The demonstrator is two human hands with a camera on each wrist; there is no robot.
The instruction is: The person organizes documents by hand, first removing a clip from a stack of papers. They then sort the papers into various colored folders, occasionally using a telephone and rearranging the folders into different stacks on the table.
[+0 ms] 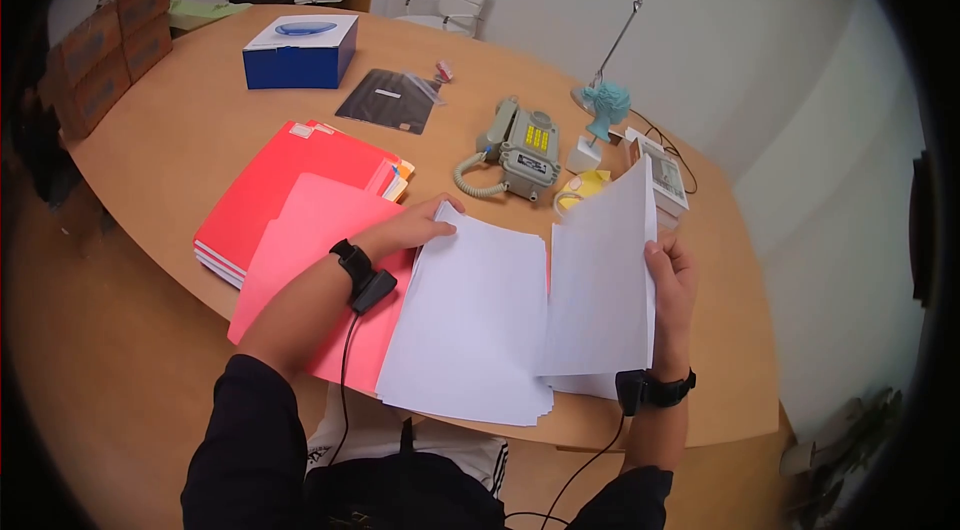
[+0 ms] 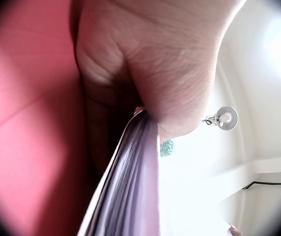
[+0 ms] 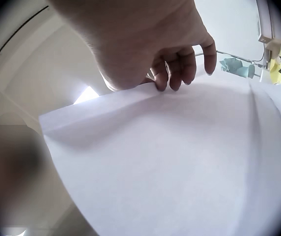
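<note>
A thick stack of white paper (image 1: 470,320) lies at the table's front, partly over a pink folder (image 1: 320,230). My left hand (image 1: 415,227) grips the stack's upper left corner, thumb on top; the left wrist view shows the layered sheet edges (image 2: 130,182) between thumb and fingers. On the right, my right hand (image 1: 675,275) pinches the outer edge of raised white sheets (image 1: 600,280), which stand tilted up beside the stack. Its fingers curl over that edge in the right wrist view. More paper (image 1: 585,385) shows below the raised sheets.
Red folders (image 1: 290,170) are piled at the left. Beyond the paper are a grey telephone (image 1: 525,150), a yellow object (image 1: 583,187), a teal bust (image 1: 606,105), a book (image 1: 665,175) and a desk lamp (image 1: 630,20). A blue-and-white box (image 1: 300,55) and a dark flat sleeve (image 1: 385,102) lie farther back.
</note>
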